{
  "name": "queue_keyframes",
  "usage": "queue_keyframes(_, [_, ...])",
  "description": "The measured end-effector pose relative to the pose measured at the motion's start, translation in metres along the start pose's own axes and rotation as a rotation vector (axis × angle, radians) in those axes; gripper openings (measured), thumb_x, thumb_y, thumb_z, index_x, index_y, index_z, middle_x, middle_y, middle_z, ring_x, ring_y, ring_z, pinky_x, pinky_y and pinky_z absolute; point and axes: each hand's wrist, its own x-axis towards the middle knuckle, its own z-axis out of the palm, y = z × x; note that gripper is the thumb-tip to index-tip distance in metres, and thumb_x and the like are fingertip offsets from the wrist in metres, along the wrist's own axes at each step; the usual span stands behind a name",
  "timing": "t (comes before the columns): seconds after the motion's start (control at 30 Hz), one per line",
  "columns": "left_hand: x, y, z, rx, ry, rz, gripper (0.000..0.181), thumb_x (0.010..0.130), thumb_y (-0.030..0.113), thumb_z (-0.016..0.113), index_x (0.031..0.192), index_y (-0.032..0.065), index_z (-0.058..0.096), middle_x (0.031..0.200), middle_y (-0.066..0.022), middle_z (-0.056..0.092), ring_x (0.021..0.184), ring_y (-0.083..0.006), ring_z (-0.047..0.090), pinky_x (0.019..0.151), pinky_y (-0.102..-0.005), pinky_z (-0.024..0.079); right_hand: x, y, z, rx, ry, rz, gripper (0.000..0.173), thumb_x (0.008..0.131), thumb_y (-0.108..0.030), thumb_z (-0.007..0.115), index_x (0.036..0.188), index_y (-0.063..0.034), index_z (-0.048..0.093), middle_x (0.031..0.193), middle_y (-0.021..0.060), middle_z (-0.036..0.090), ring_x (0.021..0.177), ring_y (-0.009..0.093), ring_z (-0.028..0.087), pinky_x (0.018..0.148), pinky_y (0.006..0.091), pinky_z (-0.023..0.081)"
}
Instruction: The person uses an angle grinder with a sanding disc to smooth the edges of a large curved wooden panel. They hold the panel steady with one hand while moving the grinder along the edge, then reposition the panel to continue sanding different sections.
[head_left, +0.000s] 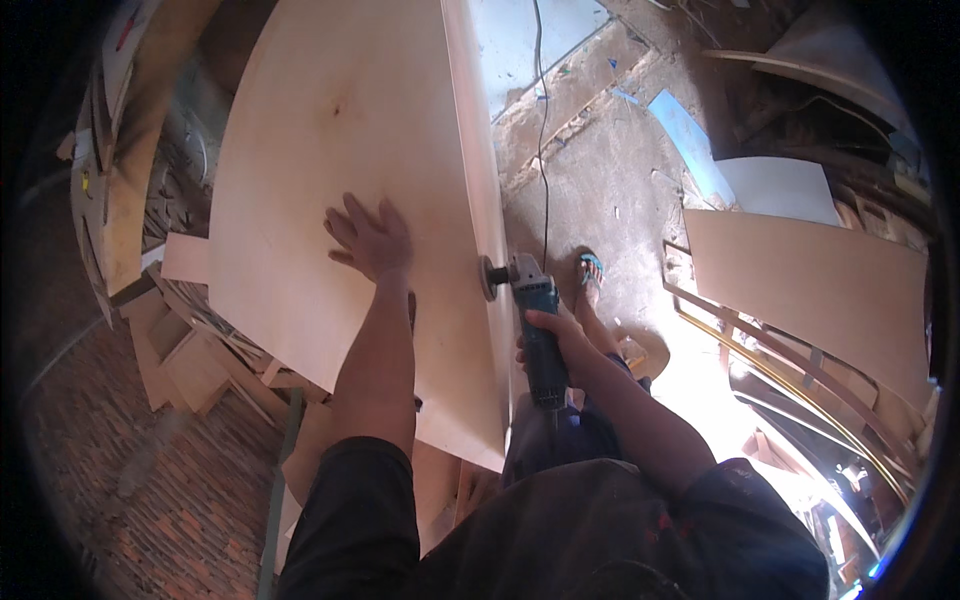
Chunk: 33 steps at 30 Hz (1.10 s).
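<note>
A large pale wooden panel (352, 135) lies in front of me, its long edge running down the middle of the view. My left hand (371, 238) rests flat on its face with the fingers spread, holding nothing. Right of the edge, my right hand (559, 341) is wrapped around the body of a teal and dark angle grinder (538, 300). The grinder's round disc (489, 278) stands on edge at the panel's side edge; whether it touches cannot be told. A dark cord (543, 150) runs along the floor behind the tool.
Scrap wood (191, 352) lies at the left beside a brick wall (157, 480). On the right are a brown board (810, 277), a white board (776, 186), a light blue strip (690, 146) and long curved strips. My sandalled foot (591, 270) is on the dusty floor (622, 195).
</note>
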Motion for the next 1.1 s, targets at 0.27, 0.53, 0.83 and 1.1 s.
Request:
queue_keyframes(0.27, [0.002,-0.003,0.001,0.018,-0.007,-0.014,0.075,0.103,0.059,0.042,0.163,0.0164,0.028,0.17,-0.0188,0.015,0.159,-0.0335,0.009,0.122,-0.0676,0.008,0.059,-0.136,0.022,0.03,-0.152,-0.21,0.056,0.086,-0.047,0.078,0.114,-0.0015,0.061,0.089,0.0139,0.07,0.074,0.027,0.072,0.07,0.0405,0.061])
queue_keyframes(0.53, [0.002,-0.007,0.008,-0.009,-0.005,-0.004,0.077,0.1,0.06,0.046,0.164,0.0207,0.027,0.171,-0.0181,0.012,0.16,-0.0335,0.008,0.122,-0.0684,0.006,0.091,-0.339,0.11,-0.019,-0.299,-0.508,0.055,0.087,-0.045,0.077,0.108,0.0012,0.056,0.085,0.0162,0.068,0.07,0.027,0.071,0.063,0.0388,0.064])
queue_keyframes(0.83, [0.002,-0.009,0.006,-0.024,-0.022,-0.005,0.077,0.099,0.059,0.049,0.163,0.0208,0.028,0.171,-0.0191,0.012,0.159,-0.0359,0.006,0.122,-0.0679,0.002,0.097,-0.384,0.13,-0.135,-0.373,-0.506,0.055,0.089,-0.044,0.074,0.109,0.003,0.055,0.087,0.0169,0.068,0.073,0.027,0.072,0.066,0.0374,0.063])
queue_keyframes(1.1, [0.001,-0.007,0.003,0.009,-0.027,0.001,0.078,0.1,0.06,0.047,0.164,0.0204,0.025,0.171,-0.0188,0.008,0.16,-0.0357,0.005,0.122,-0.0682,0.004,0.085,-0.334,0.111,-0.068,-0.358,-0.394,0.053,0.09,-0.044,0.073,0.111,0.0016,0.055,0.087,0.0168,0.068,0.071,0.028,0.071,0.068,0.0382,0.063])
